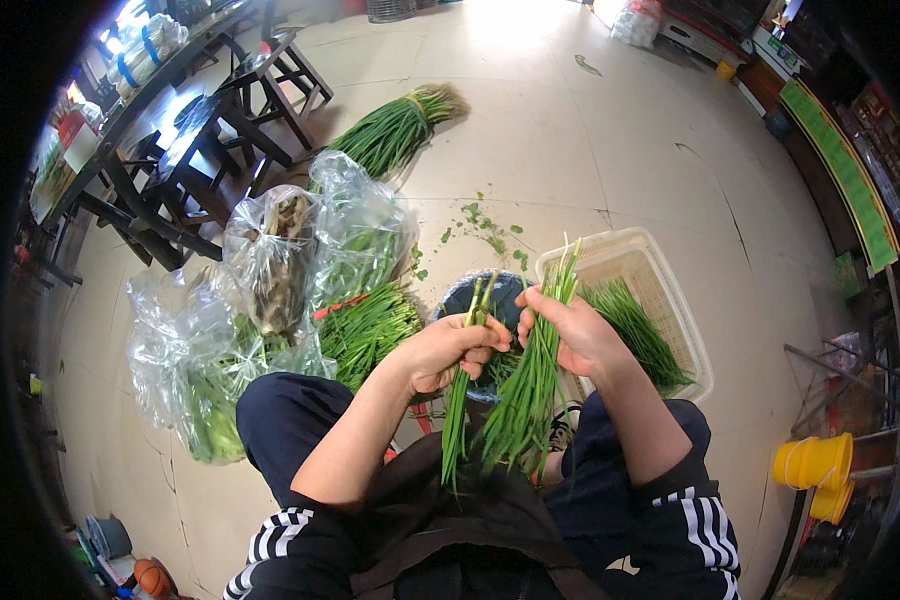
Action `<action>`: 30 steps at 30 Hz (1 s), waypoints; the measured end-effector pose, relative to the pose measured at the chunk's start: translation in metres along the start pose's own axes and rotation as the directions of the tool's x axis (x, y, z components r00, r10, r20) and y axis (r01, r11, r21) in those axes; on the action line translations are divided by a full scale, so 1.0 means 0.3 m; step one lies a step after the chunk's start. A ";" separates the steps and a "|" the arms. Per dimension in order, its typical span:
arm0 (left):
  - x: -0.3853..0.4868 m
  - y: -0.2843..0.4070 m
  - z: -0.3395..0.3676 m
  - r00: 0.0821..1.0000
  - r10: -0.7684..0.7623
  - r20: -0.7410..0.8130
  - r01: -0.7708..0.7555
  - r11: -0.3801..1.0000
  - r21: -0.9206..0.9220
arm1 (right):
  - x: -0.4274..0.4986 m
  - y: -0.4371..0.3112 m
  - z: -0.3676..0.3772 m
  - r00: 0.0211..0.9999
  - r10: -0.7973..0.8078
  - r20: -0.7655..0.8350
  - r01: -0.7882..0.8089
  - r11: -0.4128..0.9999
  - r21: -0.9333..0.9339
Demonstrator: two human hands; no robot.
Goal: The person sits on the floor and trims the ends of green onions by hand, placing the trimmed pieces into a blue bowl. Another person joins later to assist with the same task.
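Observation:
My left hand grips a few green stalks, probably garlic chives, with their pale ends pointing up and away from me. A thicker bunch of chives is in my right hand, its leaves drooping toward my lap. Beneath both hands stands a dark round bucket with green scraps inside, partly hidden by my hands. To the right, a cream plastic basket holds a heap of chives. A loose pile of chives lies left of the bucket.
Clear plastic bags of vegetables crowd the floor at left, one holding brownish produce. A tied bundle of green stalks lies farther off near dark wooden stools. Leaf scraps dot the tiles. Yellow buckets stand at right.

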State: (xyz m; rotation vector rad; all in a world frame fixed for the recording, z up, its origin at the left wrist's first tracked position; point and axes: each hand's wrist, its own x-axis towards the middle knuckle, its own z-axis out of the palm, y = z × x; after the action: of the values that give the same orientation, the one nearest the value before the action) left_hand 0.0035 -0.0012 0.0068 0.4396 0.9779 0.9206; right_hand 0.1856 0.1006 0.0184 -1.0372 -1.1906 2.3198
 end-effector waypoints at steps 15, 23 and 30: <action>0.052 -0.027 -0.066 0.978 0.085 -0.190 -0.097 0.994 -0.052 | 0.018 -0.037 -0.006 0.990 -0.134 -0.054 0.127 0.986 -0.109; 0.015 0.007 0.032 0.984 0.168 -0.059 -0.141 0.937 0.320 | 0.036 -0.007 -0.001 0.996 -0.091 -0.022 0.080 0.952 -0.295; 0.023 0.010 0.005 0.945 0.245 -0.216 -0.230 0.969 0.092 | 0.038 0.029 0.039 0.999 -0.043 -0.021 0.040 0.989 -0.140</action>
State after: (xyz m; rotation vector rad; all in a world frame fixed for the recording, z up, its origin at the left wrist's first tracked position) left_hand 0.0051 0.0063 0.0061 0.5247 1.1832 1.1782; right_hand 0.1694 0.0954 0.0106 -1.0731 -1.3677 2.2124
